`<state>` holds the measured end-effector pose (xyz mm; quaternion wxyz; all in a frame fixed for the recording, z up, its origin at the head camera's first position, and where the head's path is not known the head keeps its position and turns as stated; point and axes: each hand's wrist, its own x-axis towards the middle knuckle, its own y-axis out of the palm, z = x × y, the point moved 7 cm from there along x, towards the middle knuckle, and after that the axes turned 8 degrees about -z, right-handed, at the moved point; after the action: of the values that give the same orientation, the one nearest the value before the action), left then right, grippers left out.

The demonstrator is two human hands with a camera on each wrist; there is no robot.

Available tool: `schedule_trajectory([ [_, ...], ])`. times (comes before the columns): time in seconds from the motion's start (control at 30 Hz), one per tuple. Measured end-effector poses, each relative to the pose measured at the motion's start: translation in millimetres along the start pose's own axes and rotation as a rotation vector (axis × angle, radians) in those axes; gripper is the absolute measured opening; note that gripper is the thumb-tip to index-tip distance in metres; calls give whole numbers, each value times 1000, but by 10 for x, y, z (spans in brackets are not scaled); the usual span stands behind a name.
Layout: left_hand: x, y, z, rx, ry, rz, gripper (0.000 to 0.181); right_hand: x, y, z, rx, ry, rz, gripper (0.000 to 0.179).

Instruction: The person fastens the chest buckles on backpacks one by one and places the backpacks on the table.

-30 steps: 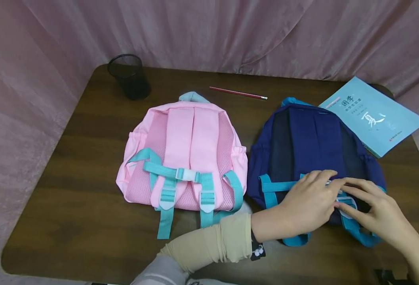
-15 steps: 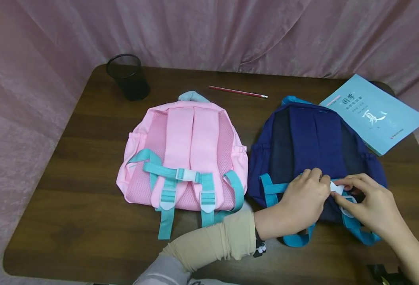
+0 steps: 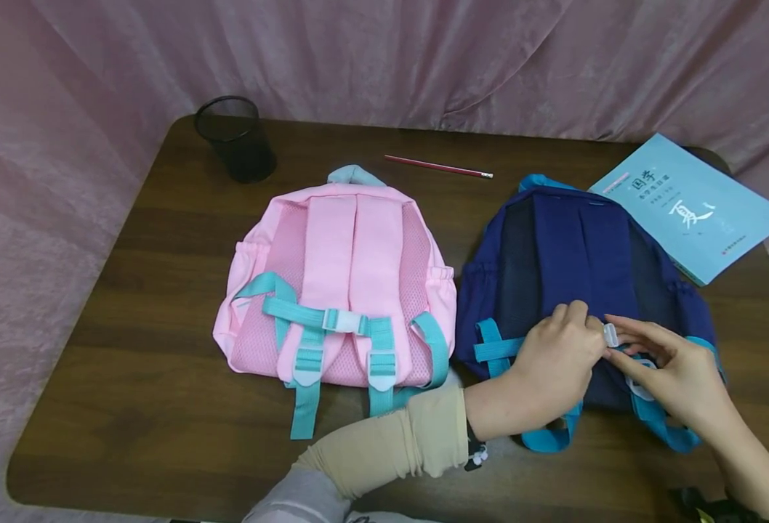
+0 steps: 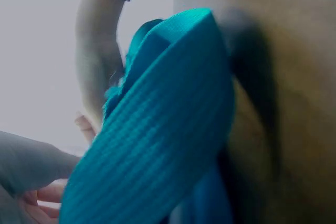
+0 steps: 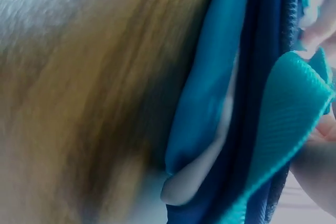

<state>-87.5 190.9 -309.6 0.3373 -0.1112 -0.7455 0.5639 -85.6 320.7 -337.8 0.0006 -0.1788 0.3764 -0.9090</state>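
A dark blue backpack (image 3: 584, 254) lies straps up at the right of the table in the head view. Over its lower straps, my left hand (image 3: 554, 370) curls its fingers around one side of a white buckle (image 3: 610, 335), most of which that fist hides. Thumb and index finger of my right hand (image 3: 679, 370) pinch the buckle's showing end from the other side. The blue chest strap (image 3: 498, 349) runs from the left in behind my left hand. A loop of blue webbing (image 4: 157, 124) fills the middle of the left wrist view; in the right wrist view, webbing (image 5: 286, 103) hangs beside the fingers.
A pink backpack (image 3: 328, 250) with its teal chest strap buckled lies left of the blue one. Behind them are a red pencil (image 3: 437, 165) and a black mesh pen cup (image 3: 243, 145). A light blue book (image 3: 698, 211) lies at the back right, partly behind the blue backpack.
My left fingers, stretched over the strap a second ago, have curled in. The white buckle has come into sight between the hands, and less of it shows now than half a second ago.
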Motion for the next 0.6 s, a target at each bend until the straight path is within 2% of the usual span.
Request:
schedule_trajectory([
  [0.2,30,-110,58,-125,25,59,20,14,32,75,-146,-171,-9,39],
  [0.3,53,-165,96,-134,44,83,22,0,13,69,-176,-122,-2,39],
  [0.43,89,-217,149,-107,60,95,25,-14,-44,59,-148,-26,-8,37],
  [0.6,97,-208,213,-149,16,124,28,14,-166,148,-167,-98,-74,37],
])
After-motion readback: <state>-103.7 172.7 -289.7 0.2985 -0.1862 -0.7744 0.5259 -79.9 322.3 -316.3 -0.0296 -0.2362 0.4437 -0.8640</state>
